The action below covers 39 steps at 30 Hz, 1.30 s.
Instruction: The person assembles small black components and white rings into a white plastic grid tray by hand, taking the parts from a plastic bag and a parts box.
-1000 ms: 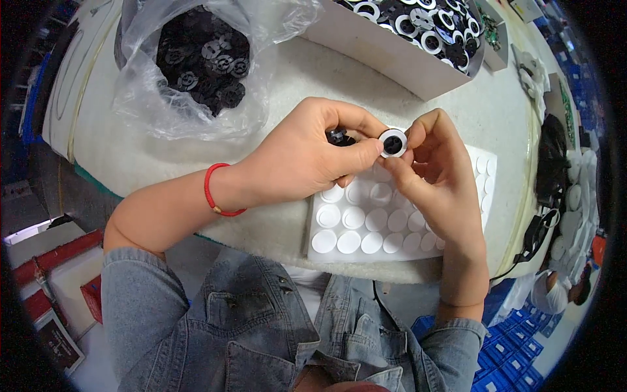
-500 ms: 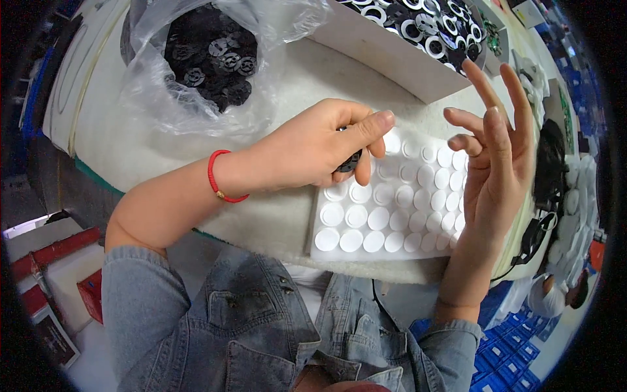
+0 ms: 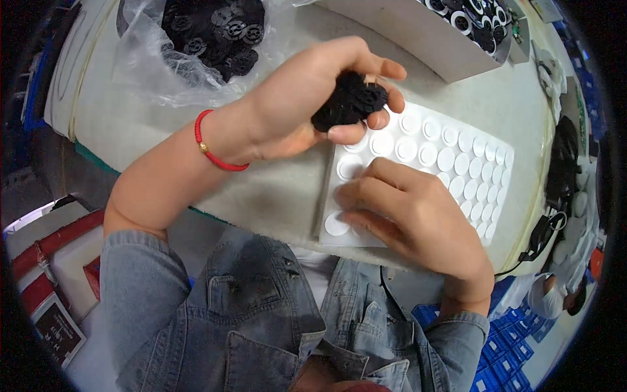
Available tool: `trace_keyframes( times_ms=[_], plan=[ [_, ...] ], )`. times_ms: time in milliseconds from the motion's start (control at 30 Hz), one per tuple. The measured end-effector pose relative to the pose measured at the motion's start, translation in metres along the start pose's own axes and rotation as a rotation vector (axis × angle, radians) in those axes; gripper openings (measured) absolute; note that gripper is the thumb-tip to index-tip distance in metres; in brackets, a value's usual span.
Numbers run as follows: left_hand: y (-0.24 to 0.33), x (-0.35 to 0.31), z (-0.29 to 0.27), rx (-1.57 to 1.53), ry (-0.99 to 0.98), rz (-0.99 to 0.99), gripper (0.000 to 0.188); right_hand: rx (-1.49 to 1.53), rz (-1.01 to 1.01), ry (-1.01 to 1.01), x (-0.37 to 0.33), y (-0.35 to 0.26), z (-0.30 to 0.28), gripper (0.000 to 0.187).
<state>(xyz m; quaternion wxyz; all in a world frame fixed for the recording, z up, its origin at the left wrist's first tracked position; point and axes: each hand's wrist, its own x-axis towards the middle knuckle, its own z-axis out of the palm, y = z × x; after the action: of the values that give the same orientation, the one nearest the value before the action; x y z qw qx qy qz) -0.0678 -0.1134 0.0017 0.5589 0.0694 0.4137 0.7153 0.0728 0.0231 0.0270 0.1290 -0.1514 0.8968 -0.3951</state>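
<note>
My left hand [image 3: 294, 91], a red cord bracelet at its wrist, is cupped palm up around a pile of small black round pieces [image 3: 349, 101]. It hovers above the far left corner of a white sheet [image 3: 418, 117] that carries rows of round white discs [image 3: 406, 149]. Over the left end of those rows, my right hand [image 3: 411, 202] reaches down with thumb and fingers drawn together at a disc. Motion blurs its fingertips, and whatever they pinch cannot be made out.
A clear plastic bag [image 3: 147, 65] full of black round pieces [image 3: 225, 32] lies open at the far left. At the far right stands a white carton [image 3: 418, 40] of black pieces with white rings [image 3: 486, 23]. A black cable [image 3: 539, 242] lies along the right edge.
My left hand has turned palm up and opened out, showing the black pieces. My right hand has come down from its raised, spread pose onto the sheet's left part. The view has shifted slightly.
</note>
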Motion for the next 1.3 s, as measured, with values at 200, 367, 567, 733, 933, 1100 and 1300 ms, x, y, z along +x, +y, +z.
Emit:
trace_keyframes(
  times_ms=[200,367,567,733,933,1100,1300],
  plan=[
    [-0.004,-0.005,0.007,0.326,-0.088,0.017,0.037,-0.02,-0.114,-0.022,-0.001,0.004,0.004,0.017],
    [-0.003,-0.003,0.005,0.382,-0.14,0.059,0.039,-0.122,-0.281,-0.027,0.001,0.005,0.014,0.019],
    [0.004,-0.004,0.01,0.456,-0.112,0.013,0.042,-0.082,-0.207,-0.054,0.005,0.002,0.013,0.015],
    [0.005,-0.005,0.011,0.575,-0.096,0.007,0.04,-0.15,-0.23,-0.085,0.006,0.005,0.014,0.012],
    [-0.003,0.0,0.009,0.545,-0.084,-0.013,0.034,-0.143,-0.237,-0.033,0.007,0.006,0.014,0.011],
    [-0.004,0.001,0.008,0.561,-0.124,0.001,0.031,-0.17,-0.185,-0.115,0.007,0.004,0.009,0.011],
    [-0.006,0.001,0.009,0.607,-0.112,-0.02,0.031,0.275,-0.451,-0.404,-0.006,0.017,-0.003,0.011]
  ],
)
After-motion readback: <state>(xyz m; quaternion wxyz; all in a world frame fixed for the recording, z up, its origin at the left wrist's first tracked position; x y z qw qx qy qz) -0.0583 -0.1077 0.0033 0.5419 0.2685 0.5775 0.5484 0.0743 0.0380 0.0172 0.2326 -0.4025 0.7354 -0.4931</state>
